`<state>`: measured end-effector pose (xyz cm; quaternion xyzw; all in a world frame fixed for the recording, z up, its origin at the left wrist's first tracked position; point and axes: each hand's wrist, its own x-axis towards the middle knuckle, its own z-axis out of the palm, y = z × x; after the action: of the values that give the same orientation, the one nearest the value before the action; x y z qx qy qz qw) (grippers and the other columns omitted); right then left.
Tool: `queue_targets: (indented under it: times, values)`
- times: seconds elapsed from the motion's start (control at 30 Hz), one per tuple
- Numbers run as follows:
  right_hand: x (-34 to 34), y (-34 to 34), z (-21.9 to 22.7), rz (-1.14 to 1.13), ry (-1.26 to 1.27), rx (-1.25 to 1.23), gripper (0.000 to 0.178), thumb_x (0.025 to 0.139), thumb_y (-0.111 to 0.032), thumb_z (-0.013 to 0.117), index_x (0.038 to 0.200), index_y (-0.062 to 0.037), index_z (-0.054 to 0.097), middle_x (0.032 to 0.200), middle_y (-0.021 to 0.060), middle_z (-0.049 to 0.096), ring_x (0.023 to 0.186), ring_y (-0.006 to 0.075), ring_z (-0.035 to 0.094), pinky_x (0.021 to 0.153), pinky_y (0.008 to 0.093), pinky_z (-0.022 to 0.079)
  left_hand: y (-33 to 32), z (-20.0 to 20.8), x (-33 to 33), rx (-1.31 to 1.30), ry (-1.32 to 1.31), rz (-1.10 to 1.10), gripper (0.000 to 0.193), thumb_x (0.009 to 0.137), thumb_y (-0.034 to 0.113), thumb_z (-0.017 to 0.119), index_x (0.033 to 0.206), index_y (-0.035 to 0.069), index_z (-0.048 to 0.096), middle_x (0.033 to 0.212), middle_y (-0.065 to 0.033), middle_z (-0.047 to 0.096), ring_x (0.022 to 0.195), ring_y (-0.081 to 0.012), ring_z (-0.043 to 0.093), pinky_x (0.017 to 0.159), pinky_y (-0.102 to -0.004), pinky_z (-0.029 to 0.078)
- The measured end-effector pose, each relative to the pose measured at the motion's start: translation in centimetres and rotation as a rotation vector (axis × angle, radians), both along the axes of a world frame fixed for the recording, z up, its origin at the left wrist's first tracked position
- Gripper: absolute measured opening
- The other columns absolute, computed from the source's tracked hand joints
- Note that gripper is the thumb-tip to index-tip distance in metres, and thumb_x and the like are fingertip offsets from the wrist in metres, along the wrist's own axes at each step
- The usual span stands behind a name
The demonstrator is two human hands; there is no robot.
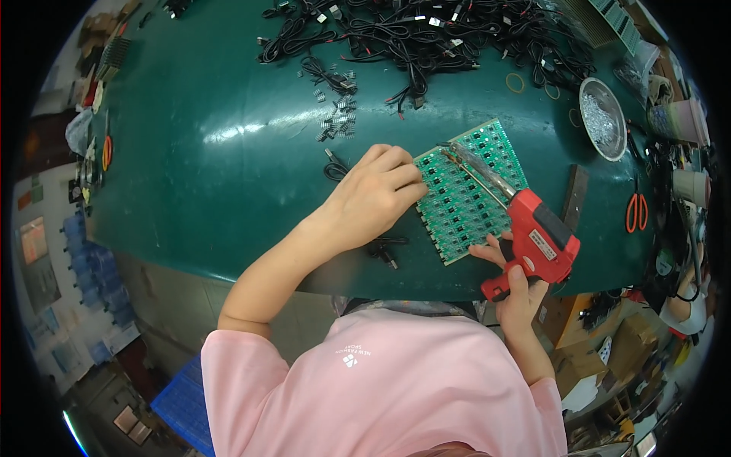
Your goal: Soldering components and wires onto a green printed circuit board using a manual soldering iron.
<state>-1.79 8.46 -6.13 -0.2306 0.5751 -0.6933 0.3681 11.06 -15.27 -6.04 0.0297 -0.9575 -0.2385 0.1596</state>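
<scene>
In my right hand (519,293) is a red soldering gun (542,244), its grip wrapped by my fingers. The gun's long metal tip points up and left over a green circuit board panel (454,217), which bears rows of small dark components and lies tilted on the table. My left hand (381,190) is closed at the panel's upper left edge, fingers bent and pressed together; whatever they pinch is hidden. Beside that hand lies a black cable with a metal plug (333,165), partly covered. Another short black cable (387,250) lies below it.
Bundled black cables (411,38) heap along the far side of the green table (175,183). Small silvery coiled parts (336,122) lie loose. On the right are a metal bowl (603,118) of small clear pieces, a dark bar (576,196) and orange-handled scissors (636,213).
</scene>
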Motion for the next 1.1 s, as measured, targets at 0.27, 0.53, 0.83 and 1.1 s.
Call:
queue_targets:
  times: [0.27, 0.53, 0.83, 1.1]
  values:
    - [0.3, 2.9, 0.9, 0.018, -0.060, 0.203, 0.054, 0.092, -0.033, 0.055, 0.124, 0.0070, 0.039, 0.069, 0.0160, 0.061, 0.056, 0.0179, 0.058, 0.052, 0.0289, 0.046, -0.8, 0.8, 0.0, -0.114, -0.084, -0.131, 0.026, 0.068, 0.006, 0.062, 0.094, -0.002, 0.065, 0.092, -0.0074, 0.059, 0.094, -0.0236, 0.057, 0.082, -0.0341, 0.048]
    - [1.3, 5.0, 0.1, 0.028, -0.041, 0.302, 0.063, 0.085, -0.045, 0.062, 0.120, 0.0050, 0.045, 0.065, 0.0111, 0.060, 0.050, 0.0131, 0.052, 0.046, 0.0233, 0.039, -1.2, 0.2, -0.1, -0.145, -0.100, -0.198, 0.029, 0.069, 0.007, 0.061, 0.096, -0.004, 0.064, 0.094, -0.0091, 0.059, 0.094, -0.0239, 0.057, 0.083, -0.0348, 0.049]
    - [0.9, 6.1, -0.8, 0.136, -0.043, 0.184, 0.042, 0.091, -0.016, 0.056, 0.127, 0.0027, 0.044, 0.077, 0.0126, 0.061, 0.058, 0.0136, 0.054, 0.053, 0.0279, 0.046, -1.8, -0.2, -0.1, -0.062, -0.020, -0.251, 0.029, 0.068, 0.006, 0.061, 0.095, -0.004, 0.063, 0.094, -0.0105, 0.059, 0.092, -0.0260, 0.058, 0.081, -0.0364, 0.050]
    - [1.1, 5.7, -0.8, 0.115, -0.072, 0.197, 0.037, 0.090, -0.014, 0.056, 0.122, 0.0035, 0.047, 0.076, 0.0122, 0.062, 0.058, 0.0132, 0.054, 0.053, 0.0280, 0.046, -1.8, -0.4, -0.4, -0.020, 0.028, -0.230, 0.025, 0.068, 0.005, 0.061, 0.091, -0.005, 0.064, 0.093, -0.0111, 0.060, 0.091, -0.0258, 0.059, 0.078, -0.0347, 0.051]
